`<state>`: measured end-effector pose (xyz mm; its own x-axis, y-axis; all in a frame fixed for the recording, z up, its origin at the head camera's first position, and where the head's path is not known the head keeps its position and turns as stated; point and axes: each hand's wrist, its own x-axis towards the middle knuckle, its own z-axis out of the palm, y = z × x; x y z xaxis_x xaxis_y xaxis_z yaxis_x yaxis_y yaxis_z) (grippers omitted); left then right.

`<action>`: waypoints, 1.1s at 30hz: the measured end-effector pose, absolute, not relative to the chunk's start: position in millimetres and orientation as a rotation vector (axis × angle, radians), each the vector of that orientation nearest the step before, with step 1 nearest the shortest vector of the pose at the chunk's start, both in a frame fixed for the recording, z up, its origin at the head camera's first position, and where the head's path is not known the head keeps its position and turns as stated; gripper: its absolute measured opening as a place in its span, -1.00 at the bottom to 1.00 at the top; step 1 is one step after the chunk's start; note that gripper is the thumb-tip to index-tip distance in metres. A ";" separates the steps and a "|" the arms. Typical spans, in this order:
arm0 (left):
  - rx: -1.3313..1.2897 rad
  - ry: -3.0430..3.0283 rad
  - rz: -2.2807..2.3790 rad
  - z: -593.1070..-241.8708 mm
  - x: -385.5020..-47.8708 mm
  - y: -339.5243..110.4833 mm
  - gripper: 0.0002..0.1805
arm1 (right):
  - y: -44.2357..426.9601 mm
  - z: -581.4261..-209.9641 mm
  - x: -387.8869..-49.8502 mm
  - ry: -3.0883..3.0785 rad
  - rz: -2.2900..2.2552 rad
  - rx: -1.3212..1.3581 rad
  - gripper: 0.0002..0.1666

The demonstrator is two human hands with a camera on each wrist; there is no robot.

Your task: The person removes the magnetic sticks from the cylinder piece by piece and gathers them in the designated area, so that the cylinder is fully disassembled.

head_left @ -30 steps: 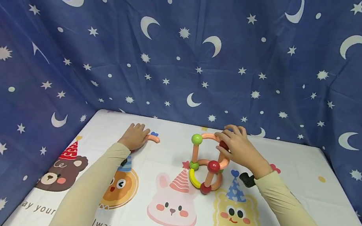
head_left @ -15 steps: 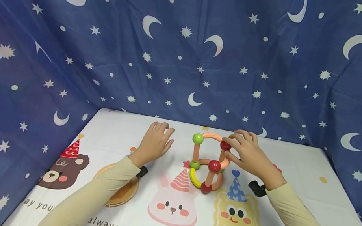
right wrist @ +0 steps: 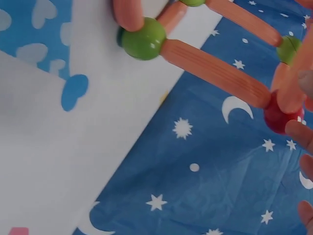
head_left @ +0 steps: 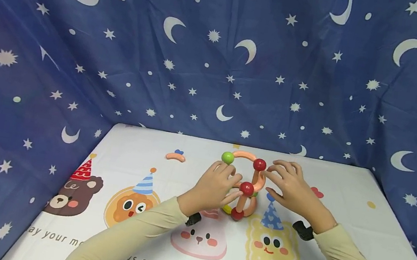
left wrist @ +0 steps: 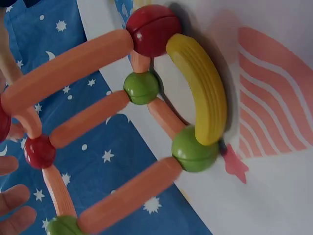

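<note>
A frame of orange sticks joined by red balls (head_left: 259,164) and green balls (head_left: 228,157) stands on the white cloth. In the left wrist view a yellow curved piece (left wrist: 203,90) lies low between a red and a green ball. The left hand (head_left: 215,186) is at the frame's near left side, fingers loosely bent and spread; whether it touches is unclear. On the right side, the right hand (head_left: 295,190) has its fingers spread by the upper red ball (right wrist: 282,115), with fingertips very close to it.
One loose orange curved piece (head_left: 175,156) lies at the back left of the printed cloth (head_left: 343,189). Behind and at the sides hangs a blue curtain (head_left: 198,91) with moons and stars. Cartoon prints and lettering cover the cloth's front part.
From beside the loose orange piece, the left hand has moved right to the frame, leaving that piece on the cloth. The right hand has shifted slightly right, away from the upper red ball.
</note>
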<state>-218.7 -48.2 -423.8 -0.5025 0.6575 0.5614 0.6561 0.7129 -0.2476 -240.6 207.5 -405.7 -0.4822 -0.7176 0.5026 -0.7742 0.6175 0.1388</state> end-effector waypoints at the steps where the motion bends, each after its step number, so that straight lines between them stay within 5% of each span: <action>1: -0.999 -2.272 0.009 -424.3 -218.8 -46.1 -0.65 | 207.0 -407.6 -240.9 -2.313 0.140 1.179 -0.44; 33: -1.101 -2.257 0.001 -422.8 -218.8 -35.8 -0.67 | 207.7 -400.6 -258.0 -2.135 0.216 1.222 -0.49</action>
<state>-218.8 -35.8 -422.8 -0.4600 0.7128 0.5294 0.7122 0.6523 -0.2595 -258.0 207.7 -400.6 -0.3464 -0.7080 0.6154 -0.8171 0.5500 0.1729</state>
